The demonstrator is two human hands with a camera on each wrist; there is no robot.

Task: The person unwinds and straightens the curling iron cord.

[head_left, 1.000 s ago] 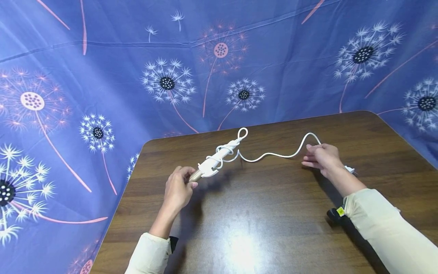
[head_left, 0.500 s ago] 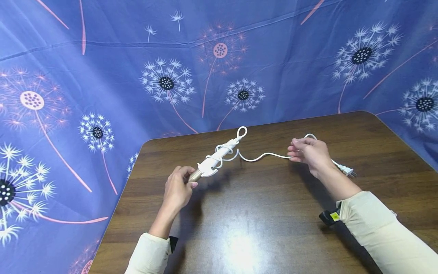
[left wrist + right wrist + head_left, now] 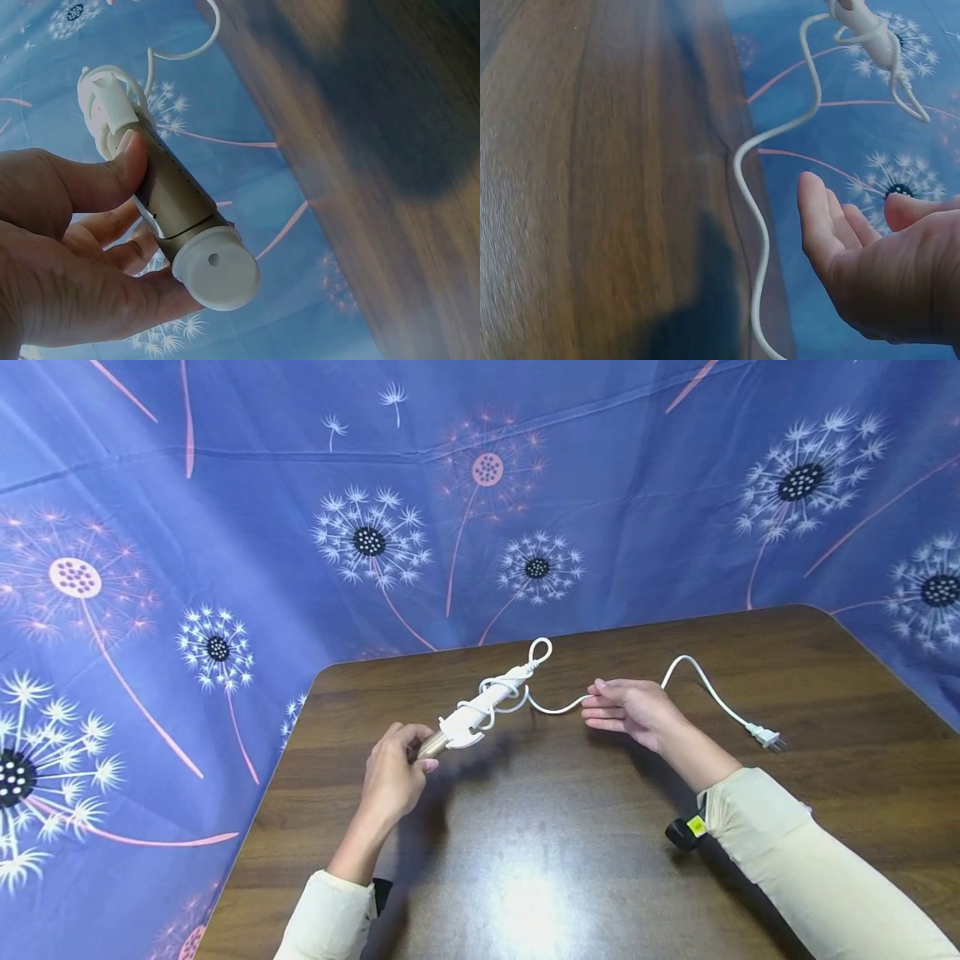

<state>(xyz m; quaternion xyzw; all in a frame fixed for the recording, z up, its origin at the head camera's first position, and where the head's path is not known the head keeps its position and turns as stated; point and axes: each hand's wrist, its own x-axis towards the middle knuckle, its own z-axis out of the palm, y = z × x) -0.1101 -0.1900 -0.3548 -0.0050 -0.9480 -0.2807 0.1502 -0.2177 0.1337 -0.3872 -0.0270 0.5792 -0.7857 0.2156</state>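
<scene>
Leftward along the cord (image 3: 765,255) the right hand (image 3: 633,710) has been brought since the earlier frames, so that the plug (image 3: 765,737), once hidden behind the forearm, is now fully exposed at the right; the left hand (image 3: 393,772) and its hold have been left almost unchanged. By that left hand the curling iron (image 3: 476,708) is gripped at its gold barrel (image 3: 176,187), thumb on one side and fingers on the other, with the white tip (image 3: 217,270) left protruding. It is held tilted above the left-hand part of the table (image 3: 600,843), as is suggested by the shadow beneath. Its white handle is pointed away, towards the back edge, and is loosely wound with cord; it is presumably gripped by the barrel so that those windings are left uncovered and the iron is kept steady. Nothing is seen to be grasped by the right hand: its fingers are extended and slightly bent, the thumb apart. In the right wrist view the cord is shown just beside the fingertips; whether it is touched cannot be told.
</scene>
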